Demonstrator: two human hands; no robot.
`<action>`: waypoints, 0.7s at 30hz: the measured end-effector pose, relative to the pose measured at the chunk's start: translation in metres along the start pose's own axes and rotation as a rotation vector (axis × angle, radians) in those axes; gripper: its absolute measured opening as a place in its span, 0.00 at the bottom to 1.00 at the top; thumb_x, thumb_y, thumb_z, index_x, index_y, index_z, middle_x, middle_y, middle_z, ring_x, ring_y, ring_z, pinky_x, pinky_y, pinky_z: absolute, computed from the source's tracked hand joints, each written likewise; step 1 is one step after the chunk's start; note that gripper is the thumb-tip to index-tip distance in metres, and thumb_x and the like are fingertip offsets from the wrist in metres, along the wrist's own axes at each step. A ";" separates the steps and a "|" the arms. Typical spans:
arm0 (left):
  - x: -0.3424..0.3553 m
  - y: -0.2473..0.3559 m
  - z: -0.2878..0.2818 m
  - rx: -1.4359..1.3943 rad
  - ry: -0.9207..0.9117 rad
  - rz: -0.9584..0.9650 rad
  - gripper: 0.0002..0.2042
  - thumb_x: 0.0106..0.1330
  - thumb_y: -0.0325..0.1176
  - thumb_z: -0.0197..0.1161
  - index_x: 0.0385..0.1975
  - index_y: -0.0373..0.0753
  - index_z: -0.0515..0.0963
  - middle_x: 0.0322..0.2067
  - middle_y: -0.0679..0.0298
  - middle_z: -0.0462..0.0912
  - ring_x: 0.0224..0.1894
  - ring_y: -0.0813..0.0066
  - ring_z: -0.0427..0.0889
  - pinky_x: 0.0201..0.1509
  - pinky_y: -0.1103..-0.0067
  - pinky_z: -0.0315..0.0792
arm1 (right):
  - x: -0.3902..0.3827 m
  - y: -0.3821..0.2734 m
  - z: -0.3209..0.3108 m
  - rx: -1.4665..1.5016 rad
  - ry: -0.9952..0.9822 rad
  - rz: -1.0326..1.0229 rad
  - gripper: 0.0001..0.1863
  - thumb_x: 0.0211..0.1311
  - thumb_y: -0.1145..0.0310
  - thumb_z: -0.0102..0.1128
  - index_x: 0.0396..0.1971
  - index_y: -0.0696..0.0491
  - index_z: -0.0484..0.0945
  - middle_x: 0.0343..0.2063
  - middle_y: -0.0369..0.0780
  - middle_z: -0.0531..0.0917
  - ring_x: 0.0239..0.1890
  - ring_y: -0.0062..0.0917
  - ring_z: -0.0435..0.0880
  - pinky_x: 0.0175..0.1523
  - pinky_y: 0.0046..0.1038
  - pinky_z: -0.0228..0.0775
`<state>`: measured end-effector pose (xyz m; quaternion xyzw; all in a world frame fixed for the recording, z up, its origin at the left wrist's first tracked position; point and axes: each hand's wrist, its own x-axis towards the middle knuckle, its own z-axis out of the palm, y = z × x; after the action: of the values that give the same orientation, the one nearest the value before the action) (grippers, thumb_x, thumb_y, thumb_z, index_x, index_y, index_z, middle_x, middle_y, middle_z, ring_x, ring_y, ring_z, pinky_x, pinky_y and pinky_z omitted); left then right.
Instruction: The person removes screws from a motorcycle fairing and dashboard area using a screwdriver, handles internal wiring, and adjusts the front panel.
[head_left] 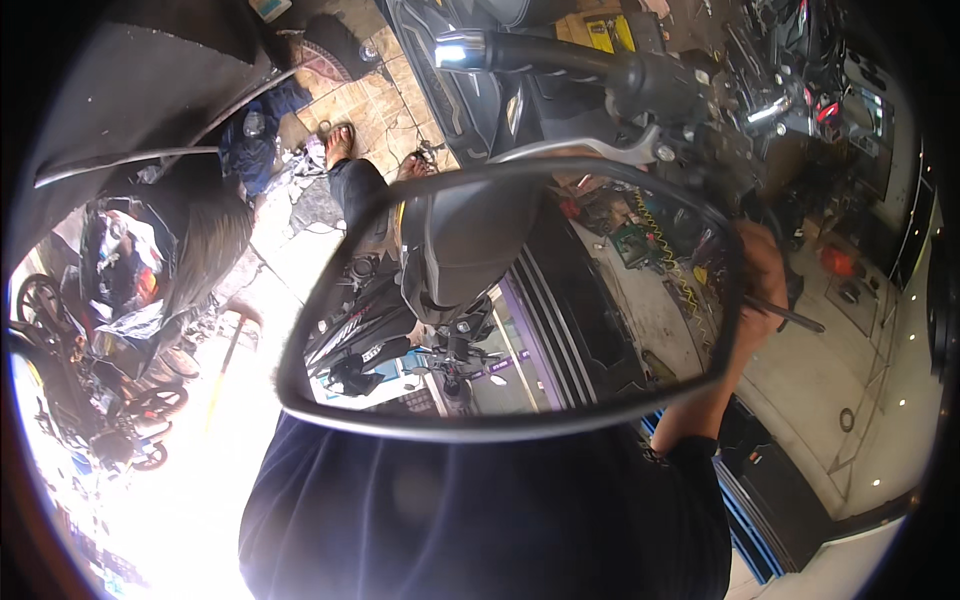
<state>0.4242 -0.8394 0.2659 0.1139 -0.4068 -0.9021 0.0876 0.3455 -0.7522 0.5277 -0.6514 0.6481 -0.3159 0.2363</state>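
Note:
A motorbike's rear-view mirror (500,420) with a dark rim fills the middle of the view, close in front of my dark shirt. Its glass reflects a bike seat and parts of the workshop. Just past the mirror's right edge is my right hand (762,285), fingers curled around a thin dark rod (800,320). One end of the rod sticks out to the right; its kind cannot be made out. Beyond the mirror lies the handlebar grip (540,60) with a silver lever (600,150) below it. My left hand does not show.
Motorbike parts crowd the far right. A torn dark seat or cover (130,80) and a bag of rubbish (130,260) are at left. Bikes (90,390) stand at far left in glare. Feet in sandals (341,140) are on the tiled floor (370,105).

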 end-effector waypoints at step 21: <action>0.046 -0.033 -0.058 0.086 0.029 0.332 0.27 0.65 0.56 0.63 0.52 0.39 0.80 0.43 0.55 0.87 0.51 0.61 0.83 0.59 0.67 0.73 | -0.024 -0.037 0.077 1.617 0.037 0.410 0.10 0.68 0.65 0.53 0.39 0.56 0.73 0.34 0.42 0.81 0.18 0.18 0.75 0.23 0.21 0.69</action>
<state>0.3940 -0.8707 0.1976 0.0619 -0.4568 -0.8553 0.2364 0.4274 -0.7349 0.4982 -0.1448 0.3312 -0.6450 0.6733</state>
